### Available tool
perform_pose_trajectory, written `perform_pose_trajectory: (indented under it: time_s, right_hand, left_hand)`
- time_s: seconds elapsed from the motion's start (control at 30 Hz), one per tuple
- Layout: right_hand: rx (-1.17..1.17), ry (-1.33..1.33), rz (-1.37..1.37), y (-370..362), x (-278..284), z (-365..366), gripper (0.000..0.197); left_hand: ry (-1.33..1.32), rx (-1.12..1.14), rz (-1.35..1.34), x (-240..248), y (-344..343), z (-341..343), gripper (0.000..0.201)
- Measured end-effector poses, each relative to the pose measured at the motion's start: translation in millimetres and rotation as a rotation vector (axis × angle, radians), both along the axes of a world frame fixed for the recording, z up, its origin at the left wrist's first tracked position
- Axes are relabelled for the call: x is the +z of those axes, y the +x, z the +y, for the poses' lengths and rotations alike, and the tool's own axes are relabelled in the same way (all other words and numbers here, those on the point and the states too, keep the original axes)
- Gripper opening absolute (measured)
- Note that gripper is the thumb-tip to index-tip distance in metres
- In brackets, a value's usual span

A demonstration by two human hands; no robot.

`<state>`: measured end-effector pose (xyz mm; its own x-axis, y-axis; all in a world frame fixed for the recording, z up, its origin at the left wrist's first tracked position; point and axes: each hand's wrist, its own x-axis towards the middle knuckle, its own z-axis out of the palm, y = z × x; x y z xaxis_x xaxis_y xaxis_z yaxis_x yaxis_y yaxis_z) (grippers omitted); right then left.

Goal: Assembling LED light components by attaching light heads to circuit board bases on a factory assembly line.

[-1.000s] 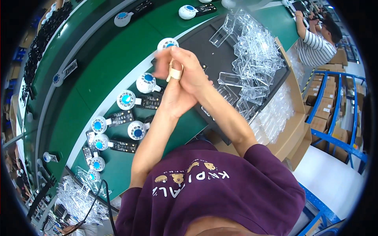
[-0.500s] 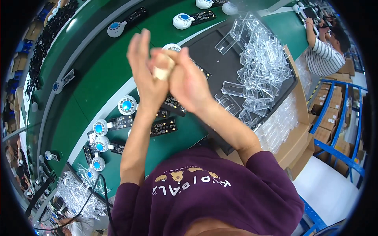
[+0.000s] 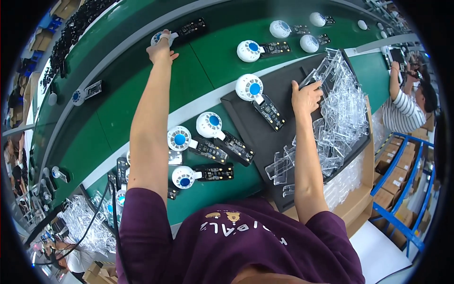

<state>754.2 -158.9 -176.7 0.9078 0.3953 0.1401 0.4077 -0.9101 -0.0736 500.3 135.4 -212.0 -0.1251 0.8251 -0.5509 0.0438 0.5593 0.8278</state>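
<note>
My left hand (image 3: 162, 49) reaches to the far side of the green belt. Its fingers close over the round white head of a device (image 3: 191, 27) whose black circuit board sticks out to the right. My right hand (image 3: 307, 98) is over the black tray (image 3: 246, 120), at the left edge of a heap of clear plastic holders (image 3: 344, 102). Its thumb is spread from the bent fingers, which touch the nearest pieces. Left of this hand, another white device (image 3: 249, 88) with a blue centre has its board resting on the tray.
Several similar devices (image 3: 209, 125) cluster on the near green bench, and more (image 3: 250, 51) lie along the belt. A cardboard box (image 3: 366, 184) holding clear plastic stands right of the tray. A black cable (image 3: 97, 208) hangs at the lower left. A person in stripes (image 3: 405, 113) works at the far right.
My hands, close together over the bench before, have parted. The left has moved out to the device across the belt, the right over to the clear plastic heap. The view has shifted too.
</note>
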Motion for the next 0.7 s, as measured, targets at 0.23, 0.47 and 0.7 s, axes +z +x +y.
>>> perform_pose_trajectory:
  time_s: [0.23, 0.47, 0.7]
  right_hand:
    - [0.087, 0.687, 0.642, 37.1, -26.0, -49.5, 0.062]
    - [0.47, 0.786, 0.998, -68.8, 102.7, -23.6, 0.051]
    - [1.114, 0.387, 0.313, -186.0, 114.9, -1.7, 0.051]
  left_hand:
    - [0.633, 0.243, -0.251, 14.3, -4.8, -24.1, 0.076]
    - [0.539, 0.17, -0.557, 101.2, -44.9, -104.7, 0.064]
    - [0.306, 0.045, -0.633, 128.8, -46.9, -174.5, 0.062]
